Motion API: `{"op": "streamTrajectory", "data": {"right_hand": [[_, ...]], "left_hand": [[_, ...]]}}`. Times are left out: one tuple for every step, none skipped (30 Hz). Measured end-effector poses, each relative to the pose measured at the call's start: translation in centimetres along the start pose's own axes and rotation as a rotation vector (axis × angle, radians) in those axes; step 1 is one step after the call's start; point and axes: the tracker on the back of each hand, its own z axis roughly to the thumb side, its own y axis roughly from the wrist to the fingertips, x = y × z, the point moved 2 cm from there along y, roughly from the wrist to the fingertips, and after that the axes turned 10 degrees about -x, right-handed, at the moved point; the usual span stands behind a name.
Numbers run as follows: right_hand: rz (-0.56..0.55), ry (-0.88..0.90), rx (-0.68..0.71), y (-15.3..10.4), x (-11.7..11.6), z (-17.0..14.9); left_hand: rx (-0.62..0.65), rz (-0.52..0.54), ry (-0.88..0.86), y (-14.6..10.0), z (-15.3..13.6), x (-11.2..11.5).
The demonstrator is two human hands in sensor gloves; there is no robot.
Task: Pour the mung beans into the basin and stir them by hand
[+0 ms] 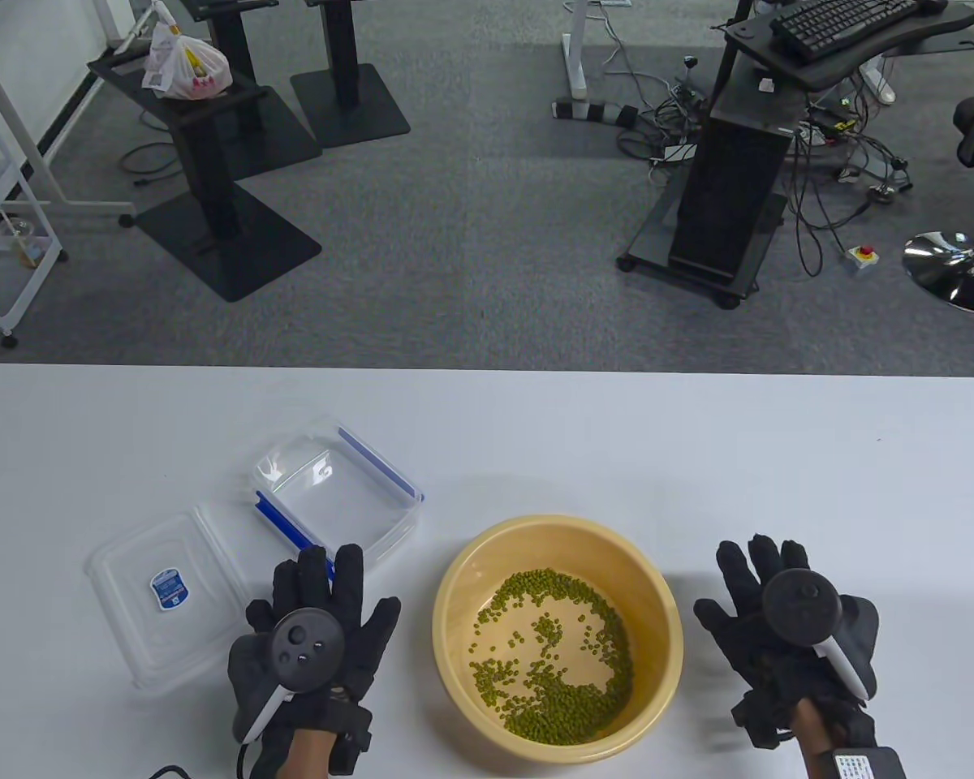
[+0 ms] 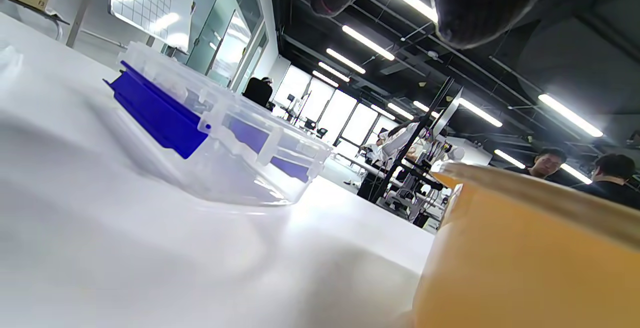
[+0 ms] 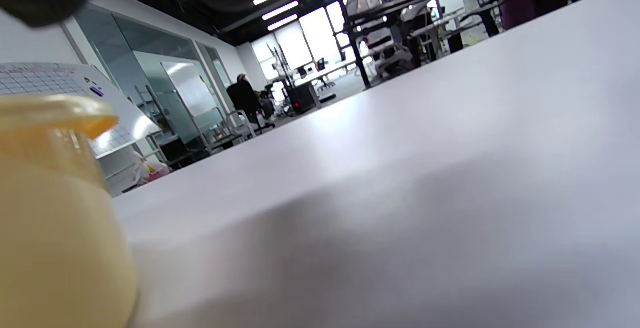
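Note:
A yellow basin (image 1: 454,584) stands at the table's front middle, and green mung beans (image 1: 556,661) lie spread across its bottom. Its outer wall fills the lower right of the left wrist view (image 2: 525,263) and the lower left of the right wrist view (image 3: 50,218). My left hand (image 1: 325,625) lies flat on the table left of the basin, fingers straight, holding nothing. My right hand (image 1: 779,608) lies flat to the basin's right, fingers spread and empty. An empty clear container (image 1: 341,495) with blue clips sits just beyond the left fingers; it also shows in the left wrist view (image 2: 220,143).
The container's clear lid (image 1: 162,600) with a blue label lies left of my left hand. The white table (image 1: 698,454) stretches bare behind the basin and to the right. Beyond its far edge are desk stands, cables and a computer cart on grey carpet.

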Motion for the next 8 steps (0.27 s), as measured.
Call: {"op": "streamTrajectory", "data": {"right_hand": [[0.005, 0.001, -0.008, 0.07, -0.05, -0.07], [0.020, 0.005, -0.013, 0.13, -0.19, -0.16], [0.025, 0.008, -0.017, 0.14, -0.27, -0.21], [0.036, 0.015, -0.026, 0.15, -0.41, -0.25], [0.043, 0.017, -0.029, 0.15, -0.47, -0.26], [0.063, 0.020, -0.033, 0.17, -0.61, -0.29], [0.074, 0.023, -0.039, 0.17, -0.70, -0.33], [0.084, 0.029, -0.050, 0.18, -0.83, -0.41]], "left_hand": [[0.001, -0.003, 0.000, -0.01, 0.01, 0.00], [0.000, -0.007, -0.002, -0.06, 0.07, -0.04], [-0.002, -0.013, -0.001, -0.06, 0.09, -0.01], [-0.007, -0.023, 0.007, -0.02, 0.10, 0.08], [-0.010, -0.027, 0.009, 0.00, 0.12, 0.15], [-0.007, -0.037, 0.009, 0.05, 0.14, 0.29], [-0.008, -0.040, 0.003, 0.09, 0.12, 0.43], [-0.012, -0.045, -0.004, 0.12, 0.10, 0.58]]}}
